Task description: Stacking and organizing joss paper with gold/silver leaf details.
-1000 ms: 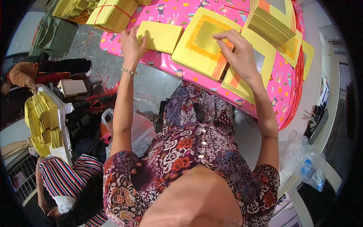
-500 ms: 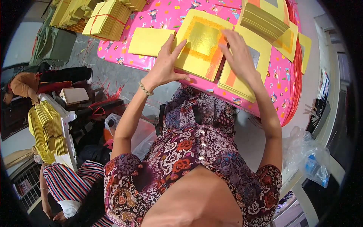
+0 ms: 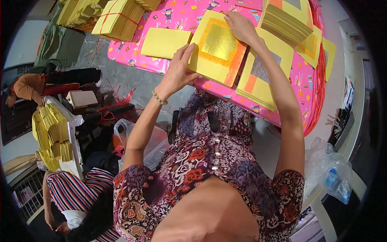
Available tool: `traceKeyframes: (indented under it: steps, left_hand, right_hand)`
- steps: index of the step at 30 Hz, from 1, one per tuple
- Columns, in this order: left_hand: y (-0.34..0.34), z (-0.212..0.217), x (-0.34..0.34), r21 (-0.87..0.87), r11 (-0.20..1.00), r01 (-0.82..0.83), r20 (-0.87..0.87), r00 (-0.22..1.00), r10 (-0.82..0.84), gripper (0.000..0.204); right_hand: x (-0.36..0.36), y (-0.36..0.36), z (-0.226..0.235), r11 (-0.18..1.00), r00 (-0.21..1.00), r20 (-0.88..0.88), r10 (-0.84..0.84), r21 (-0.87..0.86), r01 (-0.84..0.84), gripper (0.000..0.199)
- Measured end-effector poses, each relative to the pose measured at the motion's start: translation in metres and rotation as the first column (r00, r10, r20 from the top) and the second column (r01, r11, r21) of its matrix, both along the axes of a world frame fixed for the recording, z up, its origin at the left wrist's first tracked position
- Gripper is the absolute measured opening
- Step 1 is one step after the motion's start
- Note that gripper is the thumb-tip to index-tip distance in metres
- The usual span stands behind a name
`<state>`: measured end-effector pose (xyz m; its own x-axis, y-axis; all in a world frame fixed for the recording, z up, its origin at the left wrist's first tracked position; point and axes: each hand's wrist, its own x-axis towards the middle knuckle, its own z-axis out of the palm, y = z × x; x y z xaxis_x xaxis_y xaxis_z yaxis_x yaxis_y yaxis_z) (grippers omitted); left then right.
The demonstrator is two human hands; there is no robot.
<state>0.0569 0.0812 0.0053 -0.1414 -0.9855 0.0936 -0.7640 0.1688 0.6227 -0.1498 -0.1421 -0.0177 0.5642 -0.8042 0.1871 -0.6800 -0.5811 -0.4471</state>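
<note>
A yellow paper sheet with a shiny gold square and orange border [image 3: 219, 44] lies on the pink patterned table cover. At its near left side is my left hand [image 3: 177, 69], fingers and thumb apart, touching the edge. My right hand [image 3: 241, 27] rests on its far right corner, fingers stretched out and not wrapped round anything. Left of the sheet sits a folded plain yellow paper [image 3: 165, 42]. To the right, partly under my right forearm, are yellow sheets with a silver square and an orange strip [image 3: 258, 86].
A tall stack of yellow paper [image 3: 284, 24] stands at the far right. Bundles tied with red string [image 3: 117, 20] are at the far left. Red strings [image 3: 318, 97] hang over the table's right edge. Another person in striped clothing [image 3: 76, 189] sits at lower left near folded yellow paper [image 3: 52, 133].
My right hand has moved up and away along the gold-square sheet's right side to its far corner. My left hand stays at the left edge. The whole view shifts slightly.
</note>
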Motion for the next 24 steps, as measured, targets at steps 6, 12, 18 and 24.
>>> traceKeyframes:
  steps: [6,12,18,24]
  left_hand:
    - [0.0,0.001,-0.001,-0.001,1.0,0.001,0.003,1.0,-0.001,0.095]
    - [0.0,0.0,0.002,0.007,1.0,0.02,-0.027,0.999,-0.02,0.094]
    - [-0.002,0.002,0.002,-0.017,1.0,0.008,-0.031,0.999,-0.009,0.091]
    - [-0.003,0.018,-0.003,-0.083,0.993,0.079,0.065,0.995,-0.073,0.083]
  right_hand:
    - [-0.002,0.0,-0.008,1.0,0.999,0.042,-0.016,-0.015,0.016,0.036]
    - [0.001,0.002,-0.009,0.999,0.999,0.009,-0.042,-0.015,0.042,0.038]
    - [-0.001,0.0,-0.008,1.0,0.999,0.029,-0.024,-0.018,0.025,0.037]
    - [-0.013,0.022,0.004,0.956,0.982,0.187,0.02,-0.29,0.036,0.032]
